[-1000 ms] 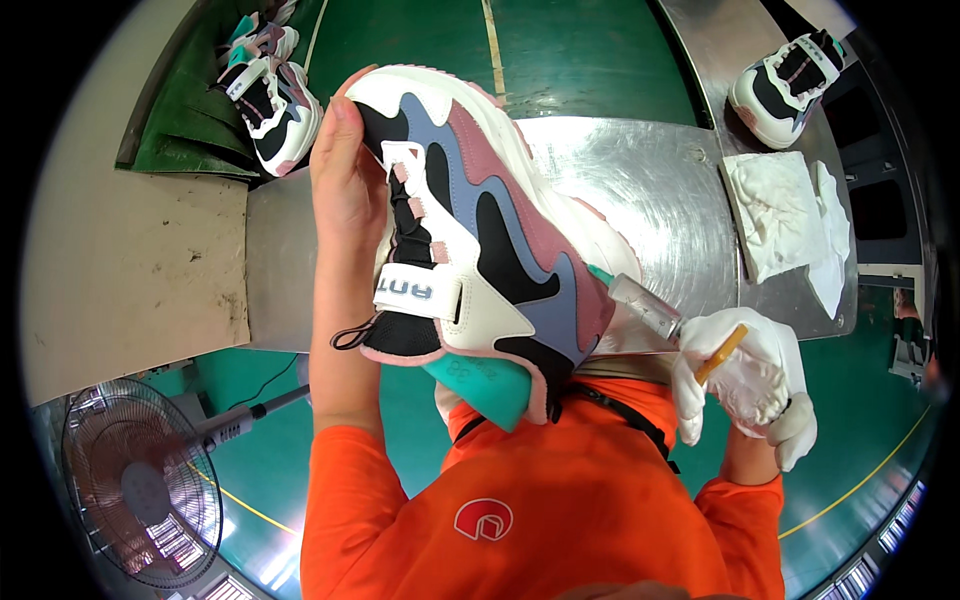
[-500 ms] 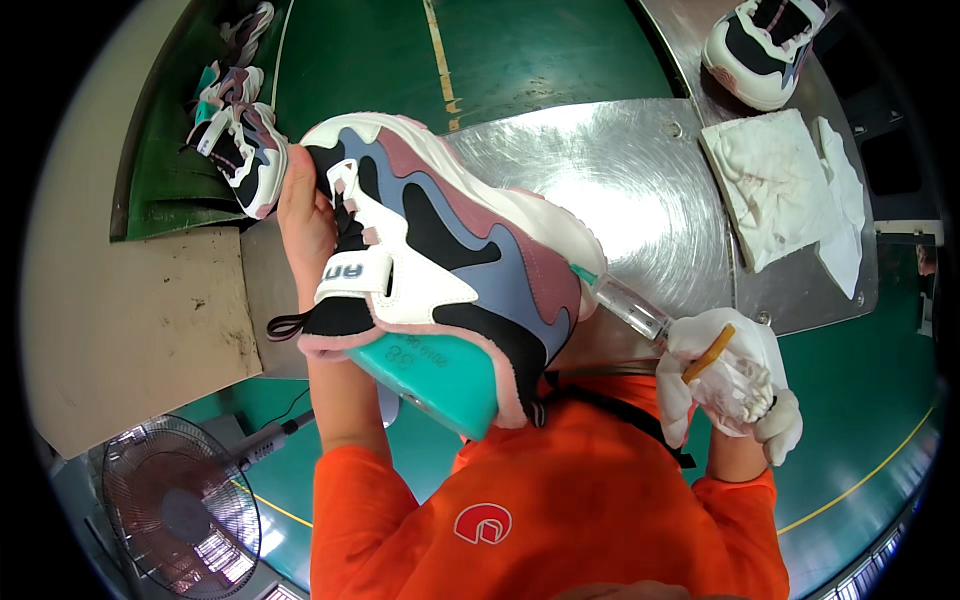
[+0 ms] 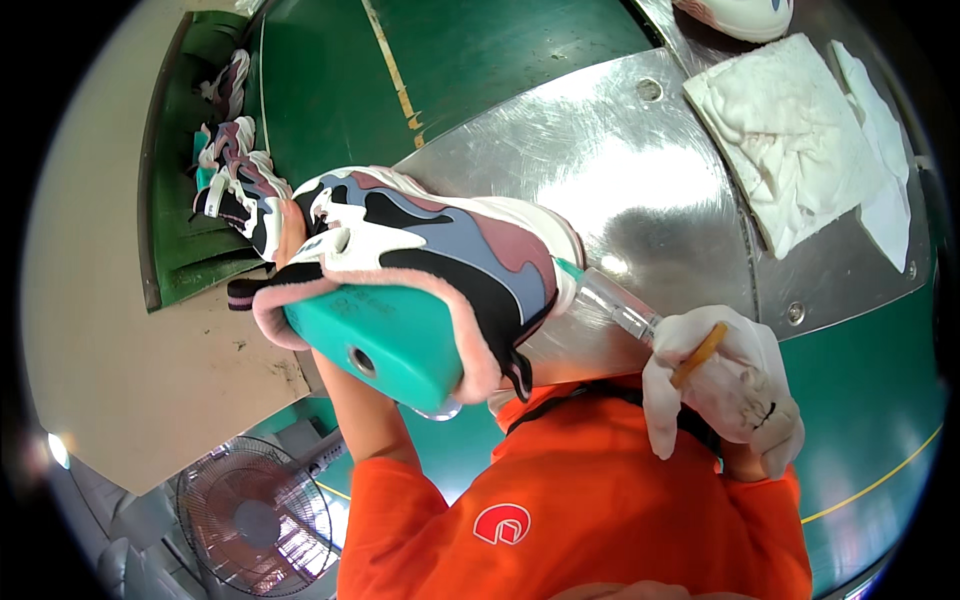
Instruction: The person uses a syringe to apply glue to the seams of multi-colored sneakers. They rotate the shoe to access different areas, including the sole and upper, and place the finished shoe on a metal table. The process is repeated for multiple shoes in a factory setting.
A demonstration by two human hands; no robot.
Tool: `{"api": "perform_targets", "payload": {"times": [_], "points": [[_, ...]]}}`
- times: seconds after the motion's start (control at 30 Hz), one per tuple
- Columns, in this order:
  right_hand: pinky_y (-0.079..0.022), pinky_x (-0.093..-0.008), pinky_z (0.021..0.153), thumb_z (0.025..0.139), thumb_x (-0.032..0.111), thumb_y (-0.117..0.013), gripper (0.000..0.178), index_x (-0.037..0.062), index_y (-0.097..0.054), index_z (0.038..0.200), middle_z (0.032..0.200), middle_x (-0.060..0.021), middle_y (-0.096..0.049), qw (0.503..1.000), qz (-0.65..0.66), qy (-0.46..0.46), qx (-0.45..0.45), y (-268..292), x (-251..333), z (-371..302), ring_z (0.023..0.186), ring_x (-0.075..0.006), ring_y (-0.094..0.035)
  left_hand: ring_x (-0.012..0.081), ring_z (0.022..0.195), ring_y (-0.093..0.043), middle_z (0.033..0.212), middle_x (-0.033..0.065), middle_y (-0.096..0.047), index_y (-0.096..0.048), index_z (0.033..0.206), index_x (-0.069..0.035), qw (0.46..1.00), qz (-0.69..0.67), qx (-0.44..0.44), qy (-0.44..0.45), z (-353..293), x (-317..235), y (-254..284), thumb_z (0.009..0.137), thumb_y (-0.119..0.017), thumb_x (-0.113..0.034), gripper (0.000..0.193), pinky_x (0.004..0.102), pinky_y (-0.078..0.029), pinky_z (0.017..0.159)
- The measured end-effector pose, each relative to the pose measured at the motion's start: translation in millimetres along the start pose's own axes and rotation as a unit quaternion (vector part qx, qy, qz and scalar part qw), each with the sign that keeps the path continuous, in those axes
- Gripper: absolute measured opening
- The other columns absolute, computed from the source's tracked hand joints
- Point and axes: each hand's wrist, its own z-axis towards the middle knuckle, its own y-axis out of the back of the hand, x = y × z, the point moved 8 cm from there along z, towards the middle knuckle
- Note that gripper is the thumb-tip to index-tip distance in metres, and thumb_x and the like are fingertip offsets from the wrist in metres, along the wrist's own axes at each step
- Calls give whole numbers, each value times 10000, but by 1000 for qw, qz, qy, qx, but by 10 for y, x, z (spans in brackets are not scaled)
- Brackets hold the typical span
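Note:
My bare left hand (image 3: 291, 230) grips a white, black, blue and mauve sneaker (image 3: 480, 240) at its toe end, mostly hidden behind it. A teal shoe last (image 3: 400, 345) with a round hole fills the sneaker's pink-lined opening. In my white-gloved right hand (image 3: 725, 385) is a clear syringe (image 3: 612, 303) with a green tip. That tip meets the seam between upper and white sole near the heel; whether it touches, I cannot tell. A thin tan stick-like piece (image 3: 700, 353) also sits between the gloved fingers.
Below lies a shiny metal plate (image 3: 640, 180) beside a green belt (image 3: 510, 50). A folded white cloth (image 3: 790, 140) rests at the right, near part of another shoe (image 3: 745, 15). Several sneakers (image 3: 240, 180) line the far left. A fan (image 3: 255, 520) stands at lower left.
The sneaker has tilted, so its opening and the last's hole now face me more. Its sole side shows less. The syringe tip stays by the heel seam. My view has shifted somewhat.

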Motion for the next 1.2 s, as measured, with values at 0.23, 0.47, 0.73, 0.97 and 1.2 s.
{"api": "perform_targets", "payload": {"times": [0.23, 0.47, 0.73, 0.97, 1.2], "points": [[-552, -327, 651, 416, 84, -847, 924, -215, -460, 1199, 1091, -317, -527, 996, -6, -83, -27, 138, -55, -101, 779, -290, -622, 75, 658, -623, 782, 45, -683, -604, 725, 16, 991, -121, -51, -25, 89, 62, 177, 833, -728, -121, 214, 162, -505, 626], [-548, -334, 617, 410, 79, -834, 792, -174, -551, 1105, 1191, -352, -464, 994, -4, -62, -87, 138, -85, -123, 819, -296, -598, 209, 765, -670, 858, 163, -680, -581, 935, 52, 987, -29, 39, -152, -235, -499, 93, 789, -731, -46, 231, 304, -575, 729], [-559, -358, 684, 482, 86, -852, 436, -67, -666, 846, 1362, -378, -297, 987, -39, -129, -88, 111, -164, -190, 924, -319, -555, 244, 922, -656, 1026, 167, -646, -523, 1127, 33, 974, -219, 26, 45, -829, -629, 246, 788, -736, -110, 425, 372, -577, 786], [-560, -372, 780, 507, 72, -857, 722, -92, -545, 1138, 1379, -329, -301, 996, -57, -73, 4, 157, -338, -274, 968, -312, -556, 255, 1086, -625, 1225, 152, -596, -443, 1318, 26, 871, -204, -15, 446, -1842, -556, 239, 836, -712, -201, 597, 414, -565, 823], [-535, -358, 865, 456, 7, -804, 1026, -125, -333, 1358, 1221, -231, -477, 995, -32, -90, 23, 102, -342, -219, 999, -268, -570, 274, 1157, -591, 1308, 142, -553, -414, 1371, 8, 869, -198, 66, 448, -2038, -612, 201, 991, -495, -271, 478, 463, -551, 865]]}}
